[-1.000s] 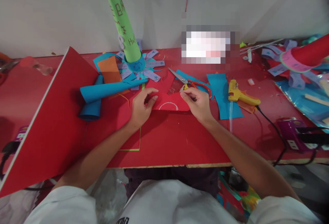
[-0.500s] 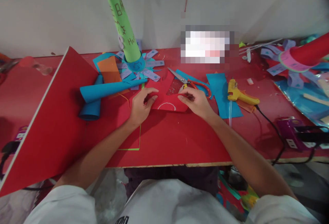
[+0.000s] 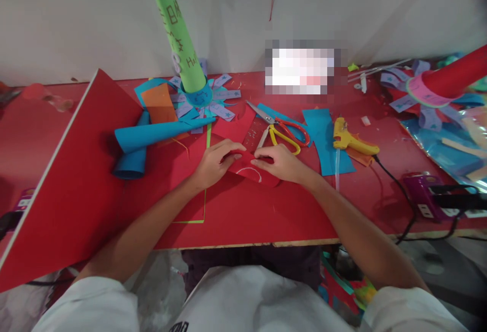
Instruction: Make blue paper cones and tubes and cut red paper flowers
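Holds a piece of red paper (image 3: 249, 174) at the centre of the frame, just below mid-height. Pinches its upper-left edge between the narrowly closed thumb and forefinger of the left hand (image 3: 216, 163). Grips the same edge farther right with the right hand (image 3: 281, 163), thumb and fingers likewise drawn together, close to the left fingertips. Looks plain red, with a thin white arc across the near face. Slants down toward the lower right, ending there in a rounded corner. Nearly matches the red tabletop (image 3: 369, 190) in colour, leaving parts of the outline hard to trace; impossible to tell any contact with the surface beneath. Appears below scissors (image 3: 262, 113) with red and yellow handle loops nearby, left of a blue sheet (image 3: 323, 141) and a yellow glue gun (image 3: 355, 144), and right of a blue paper roll (image 3: 152, 134) and a tilted red board (image 3: 76, 185) in the left of the frame.
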A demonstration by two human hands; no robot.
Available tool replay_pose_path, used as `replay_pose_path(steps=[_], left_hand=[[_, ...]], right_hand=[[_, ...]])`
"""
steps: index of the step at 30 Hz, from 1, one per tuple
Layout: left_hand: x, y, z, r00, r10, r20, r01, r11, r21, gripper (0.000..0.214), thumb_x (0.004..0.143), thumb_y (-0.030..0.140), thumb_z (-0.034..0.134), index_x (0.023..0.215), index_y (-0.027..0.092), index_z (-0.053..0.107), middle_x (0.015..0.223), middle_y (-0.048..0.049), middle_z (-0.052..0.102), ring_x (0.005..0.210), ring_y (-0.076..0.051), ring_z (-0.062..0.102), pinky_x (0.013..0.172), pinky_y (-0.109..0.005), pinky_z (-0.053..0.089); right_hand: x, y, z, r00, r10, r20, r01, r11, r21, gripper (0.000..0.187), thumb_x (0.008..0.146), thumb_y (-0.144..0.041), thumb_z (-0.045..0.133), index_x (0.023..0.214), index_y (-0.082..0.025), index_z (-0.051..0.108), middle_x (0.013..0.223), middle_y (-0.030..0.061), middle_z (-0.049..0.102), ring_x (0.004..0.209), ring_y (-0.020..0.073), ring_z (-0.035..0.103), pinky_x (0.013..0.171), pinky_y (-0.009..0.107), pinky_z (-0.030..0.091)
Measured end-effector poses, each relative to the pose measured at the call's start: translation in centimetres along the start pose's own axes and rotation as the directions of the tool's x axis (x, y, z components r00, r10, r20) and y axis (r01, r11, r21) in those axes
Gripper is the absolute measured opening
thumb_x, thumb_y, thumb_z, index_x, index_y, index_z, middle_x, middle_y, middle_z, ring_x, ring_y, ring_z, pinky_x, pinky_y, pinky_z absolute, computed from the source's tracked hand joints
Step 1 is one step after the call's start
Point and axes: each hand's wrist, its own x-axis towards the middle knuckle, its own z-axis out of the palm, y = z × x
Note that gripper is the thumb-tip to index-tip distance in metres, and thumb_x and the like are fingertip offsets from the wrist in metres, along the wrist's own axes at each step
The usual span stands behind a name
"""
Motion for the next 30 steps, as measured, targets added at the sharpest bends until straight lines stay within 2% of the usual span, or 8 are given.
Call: replay_pose_path(steps=[5,8,11,14,17,21,24,30], left_hand=[[0.3,-0.2,0.4,0.965,-0.257,-0.062,0.237,0.944,-0.229,0.047,0.092,0.041,0.078,0.134,0.024,0.064,0.09,-0.0004,0.069,0.071,-0.012,0.062,0.065,-0.024,0.05],[0.5,0.1,1.0,0.906,-0.424,-0.003,0.358,0.768,-0.531,0.066,0.084,0.051,0.086,0.138,0.027,0.055,0.084,0.0045,0.061,0.059,-0.009,0.053,0.052,-0.021,0.041],[0.5,1.0,1.9,0.869,-0.49,0.066,0.402,0.622,-0.672,0.061,0.078,0.054,0.091,0.121,0.025,0.059,0.088,0.0038,0.063,0.059,-0.007,0.053,0.05,-0.02,0.041],[0.3,1.9,2.8,0.896,-0.434,0.094,0.39,0.669,-0.633,0.052,0.074,0.051,0.095,0.104,0.02,0.065,0.095,-0.0026,0.072,0.081,-0.014,0.068,0.072,-0.026,0.056],[0.1,2.3,3.3,0.908,-0.407,0.1,0.385,0.715,-0.583,0.045,0.077,0.052,0.092,0.098,0.018,0.07,0.101,-0.0076,0.079,0.093,-0.019,0.073,0.089,-0.035,0.06],[-0.1,2.1,3.3,0.905,-0.423,0.037,0.371,0.745,-0.554,0.039,0.082,0.053,0.087,0.089,0.018,0.07,0.077,-0.0014,0.072,0.07,-0.014,0.067,0.071,-0.029,0.055],[-0.2,2.0,3.1,0.888,-0.458,0.034,0.405,0.747,-0.527,0.047,0.089,0.059,0.079,0.073,0.019,0.061,0.056,0.0039,0.057,0.049,-0.009,0.05,0.051,-0.025,0.039],[-0.3,2.3,2.9,0.886,-0.463,0.028,0.408,0.75,-0.521,0.053,0.094,0.064,0.073,0.07,0.02,0.056,0.057,0.0026,0.057,0.049,-0.008,0.049,0.048,-0.023,0.037]], right_hand=[[0.1,-0.1,-0.1,0.995,0.005,-0.099,-0.005,1.0,0.002,0.036,0.103,-0.048,0.061,0.08,-0.021,0.067,0.078,0.0032,0.073,0.071,0.018,0.064,0.07,0.032,0.044],[0.2,0.0,0.1,0.961,0.031,-0.276,-0.03,1.0,0.011,0.042,0.103,-0.052,0.061,0.074,-0.022,0.059,0.071,0.0013,0.063,0.067,0.0164,0.056,0.066,0.032,0.041],[0.2,-0.3,0.6,0.903,0.054,-0.426,-0.038,0.998,0.047,0.047,0.103,-0.058,0.061,0.072,-0.023,0.053,0.067,-0.0002,0.054,0.064,0.0158,0.049,0.063,0.032,0.038],[0.1,-1.1,1.3,0.871,0.05,-0.488,-0.038,0.999,0.034,0.05,0.104,-0.062,0.058,0.073,-0.024,0.052,0.066,-0.0001,0.053,0.062,0.016,0.047,0.061,0.033,0.038],[-0.1,-1.7,1.9,0.87,0.004,-0.493,-0.025,0.999,-0.035,0.048,0.105,-0.06,0.057,0.074,-0.024,0.053,0.066,0.0006,0.058,0.061,0.0159,0.048,0.062,0.033,0.038],[-0.2,-1.7,2.4,0.869,-0.019,-0.494,-0.022,0.997,-0.079,0.043,0.106,-0.054,0.056,0.075,-0.025,0.054,0.069,0.0021,0.062,0.062,0.0172,0.053,0.063,0.033,0.04],[-0.2,-1.5,2.4,0.865,0.001,-0.503,-0.05,0.995,-0.085,0.042,0.106,-0.054,0.055,0.075,-0.025,0.054,0.069,0.0019,0.062,0.062,0.0172,0.052,0.063,0.033,0.04],[-0.2,-1.4,2.1,0.866,0.015,-0.5,-0.046,0.998,-0.05,0.04,0.105,-0.05,0.057,0.076,-0.024,0.054,0.067,0.0008,0.06,0.061,0.0164,0.051,0.062,0.033,0.038]])
